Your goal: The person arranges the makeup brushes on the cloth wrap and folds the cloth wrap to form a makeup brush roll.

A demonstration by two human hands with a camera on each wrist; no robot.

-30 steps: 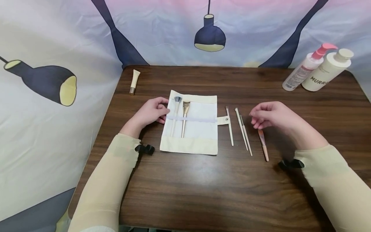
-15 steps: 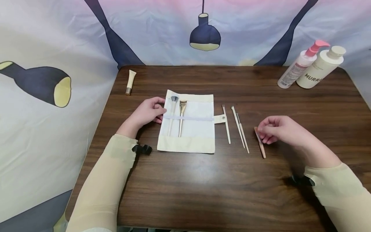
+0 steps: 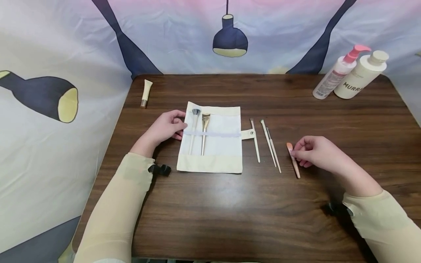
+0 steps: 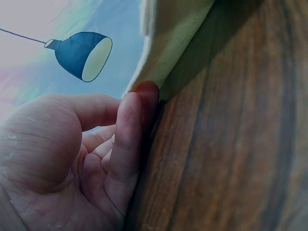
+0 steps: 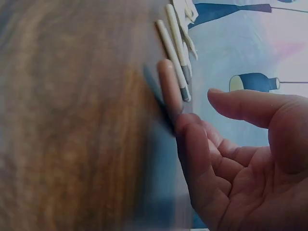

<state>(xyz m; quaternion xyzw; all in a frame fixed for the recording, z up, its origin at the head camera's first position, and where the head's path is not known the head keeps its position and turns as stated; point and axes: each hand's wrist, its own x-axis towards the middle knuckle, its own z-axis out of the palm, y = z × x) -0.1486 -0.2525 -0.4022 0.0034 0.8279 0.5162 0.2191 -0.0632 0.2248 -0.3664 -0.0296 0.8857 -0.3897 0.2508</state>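
My left hand pinches the left edge of a cream cloth brush roll lying unrolled on the table. In the left wrist view, thumb and fingertips meet at the cloth. Two makeup brushes, one with a grey-blue head and one gold, sit under the roll's elastic band. My right hand is at a pinkish makeup brush with an orange tip, fingertips touching or nearly touching it. The right wrist view shows a gap between the thumb and the curled fingers, with the brush beyond them.
Between roll and right hand lie three thin pale brushes, one across the snap tab, the others side by side. A cream tube lies back left. A pink-pump bottle and a white bottle stand back right.
My right hand has come down toward the near side, from above the pinkish brush's tip to beside it. The left hand keeps its place at the roll. The head view has shifted slightly.
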